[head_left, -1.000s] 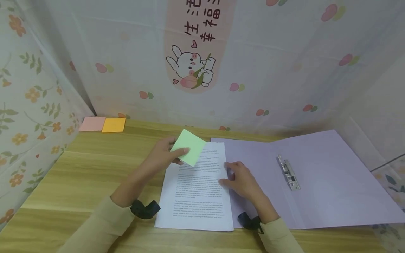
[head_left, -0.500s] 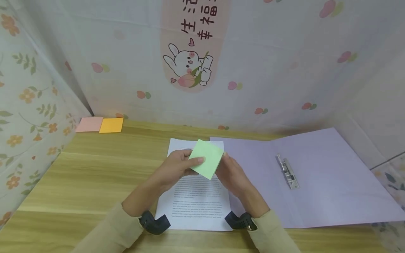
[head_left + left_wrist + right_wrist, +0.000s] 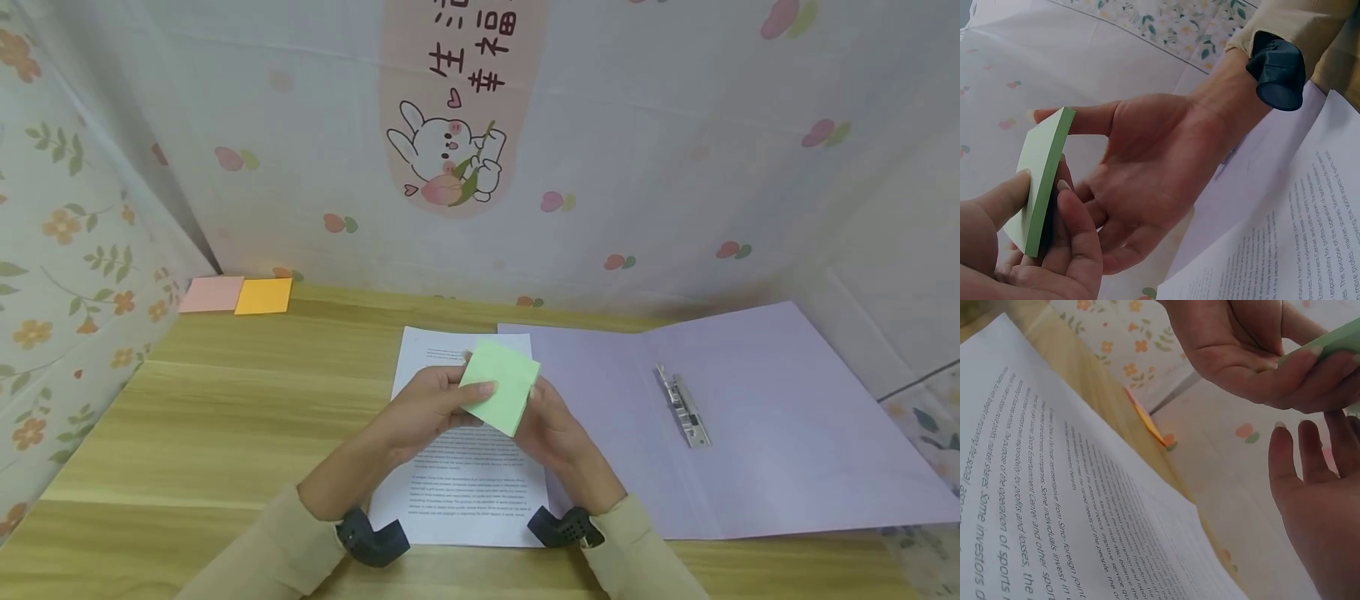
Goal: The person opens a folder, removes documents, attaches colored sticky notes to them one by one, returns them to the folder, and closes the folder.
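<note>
A light green sticky note pad (image 3: 510,375) is held above the stack of printed pages (image 3: 472,500). My left hand (image 3: 423,408) pinches it, thumb on the front face and fingers behind. Along its other edge lies the thumb of my right hand (image 3: 558,433). In the left wrist view the pad (image 3: 1041,147) shows its thick edge, and the right hand (image 3: 1154,150) has its palm turned to it, fingers loosely bent. The right wrist view shows the right fingers (image 3: 1282,456) below the left hand (image 3: 1254,350), near its fingers. Most of the pad is outside that view.
A lilac folder (image 3: 600,375) lies spread on the right, partly against the pages, with a metal clip (image 3: 684,408) inside. Pink (image 3: 212,294) and orange (image 3: 262,297) note pads rest at the wooden table's (image 3: 187,417) back left. A patterned cloth (image 3: 300,125) hangs behind.
My left hand has brought the green pad right and slightly down. The right hand has left the pages' right edge and come up to the pad's edge.
</note>
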Demonstrator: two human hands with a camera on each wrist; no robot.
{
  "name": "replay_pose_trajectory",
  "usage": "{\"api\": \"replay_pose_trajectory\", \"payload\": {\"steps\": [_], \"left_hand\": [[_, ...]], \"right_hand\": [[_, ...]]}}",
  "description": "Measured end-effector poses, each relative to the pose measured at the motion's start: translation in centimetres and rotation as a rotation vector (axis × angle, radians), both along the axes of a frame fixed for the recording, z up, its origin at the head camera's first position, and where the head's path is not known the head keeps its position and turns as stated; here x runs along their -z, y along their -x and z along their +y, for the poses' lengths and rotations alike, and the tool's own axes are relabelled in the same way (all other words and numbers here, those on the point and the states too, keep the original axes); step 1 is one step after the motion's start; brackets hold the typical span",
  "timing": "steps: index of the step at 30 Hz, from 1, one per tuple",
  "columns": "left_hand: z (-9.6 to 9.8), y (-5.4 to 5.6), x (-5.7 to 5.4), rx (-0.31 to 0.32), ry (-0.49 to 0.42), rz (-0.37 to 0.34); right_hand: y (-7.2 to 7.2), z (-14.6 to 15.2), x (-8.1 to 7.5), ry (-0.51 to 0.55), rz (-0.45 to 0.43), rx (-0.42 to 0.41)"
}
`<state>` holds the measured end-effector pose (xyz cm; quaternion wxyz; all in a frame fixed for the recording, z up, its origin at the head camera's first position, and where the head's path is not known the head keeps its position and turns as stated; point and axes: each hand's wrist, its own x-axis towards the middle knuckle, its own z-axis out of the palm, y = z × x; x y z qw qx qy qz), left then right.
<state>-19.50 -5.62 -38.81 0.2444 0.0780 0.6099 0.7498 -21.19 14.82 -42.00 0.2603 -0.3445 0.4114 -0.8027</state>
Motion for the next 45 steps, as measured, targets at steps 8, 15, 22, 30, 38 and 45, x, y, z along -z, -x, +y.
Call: {"api": "replay_pose_trajectory", "payload": {"steps": [8, 15, 22, 30, 38, 45], "left_hand": [[0.4, -0.1, 0.4, -0.003, 0.023, 0.01], [0.1, 0.0, 0.4, 0.003, 0.092, 0.058], [-0.1, 0.3, 0.7, -0.073, 0.147, 0.045], [-0.1, 0.3, 0.7, -0.017, 0.126, 0.024], [-0.2, 0.1, 1.0, 0.027, 0.12, 0.069], [-0.1, 0.0, 1.1, 0.085, -0.052, -0.016]], "right_hand": [[-0.1, 0.3, 0.1, 0.008, -0.011, 0.012], [-0.2, 0.4, -0.1, 0.01, -0.031, 0.011], [0.0, 0.5, -0.2, -0.117, -0.068, 0.12], [0.0, 0.5, 0.3, -0.195, -0.091, 0.139], [-0.5, 0.4, 0.5, -0.018, -0.162, 0.024], [-0.4, 0.2, 0.4, -0.092, -0.145, 0.082]]}}
